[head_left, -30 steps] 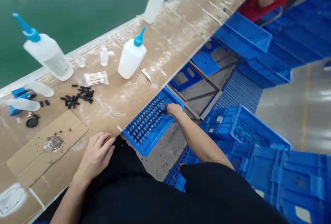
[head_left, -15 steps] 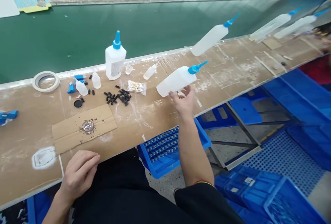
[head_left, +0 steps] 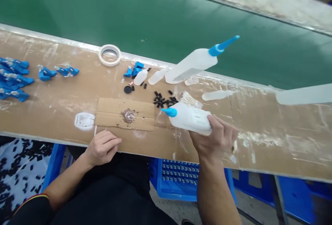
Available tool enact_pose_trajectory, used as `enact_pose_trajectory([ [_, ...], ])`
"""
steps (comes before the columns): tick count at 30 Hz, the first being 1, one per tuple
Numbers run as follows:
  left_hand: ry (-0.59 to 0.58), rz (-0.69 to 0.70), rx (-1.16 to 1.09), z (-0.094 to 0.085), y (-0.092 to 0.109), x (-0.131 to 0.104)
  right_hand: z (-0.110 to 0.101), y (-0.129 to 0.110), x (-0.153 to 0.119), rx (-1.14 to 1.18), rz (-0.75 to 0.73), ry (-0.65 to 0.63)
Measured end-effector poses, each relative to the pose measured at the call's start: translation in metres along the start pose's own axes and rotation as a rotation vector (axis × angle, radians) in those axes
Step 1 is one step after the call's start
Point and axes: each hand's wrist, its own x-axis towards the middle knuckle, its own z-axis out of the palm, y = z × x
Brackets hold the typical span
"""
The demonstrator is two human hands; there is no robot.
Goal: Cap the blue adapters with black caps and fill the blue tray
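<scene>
My right hand (head_left: 215, 138) is closed round the base of a white squeeze bottle (head_left: 190, 117). The bottle lies tipped almost level above the table, its blue nozzle pointing left. Just beneath the nozzle is a pile of small black parts (head_left: 159, 99). At the table's front edge my left hand (head_left: 105, 146) rests with its fingers curled together, and nothing shows in them. Beyond it lies a cardboard piece (head_left: 109, 112) with a glossy, dark-edged puddle (head_left: 128, 115) on it. A second blue-nozzled bottle (head_left: 192, 64) stands farther back.
A tape roll (head_left: 109, 55) and small plastic bottles (head_left: 140, 77) lie toward the back. Several blue parts (head_left: 12, 79) are grouped at the left. A packet of cotton swabs (head_left: 190, 98) is partly behind the held bottle. Below the table edge sits a blue tray (head_left: 176, 194).
My right hand has gripped the bottle, lifted it and brought it left, tipping its nozzle from right to left. The camera view has turned left. My left hand keeps its pose.
</scene>
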Motion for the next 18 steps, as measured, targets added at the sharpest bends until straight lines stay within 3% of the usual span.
enact_pose_trajectory([
  [2,0.027,0.015,-0.013,-0.001,-0.001,-0.002,-0.004,-0.021,0.003,-0.020,-0.132,-0.034],
  [6,0.096,0.040,-0.036,-0.001,-0.002,-0.007,-0.004,-0.044,0.011,-0.048,-0.167,-0.155],
  [12,0.149,0.037,-0.044,-0.002,-0.002,-0.006,-0.008,-0.046,0.024,-0.053,-0.199,-0.158],
  [18,0.146,0.042,-0.043,-0.003,-0.002,-0.007,-0.017,-0.039,0.029,-0.121,-0.372,-0.056],
])
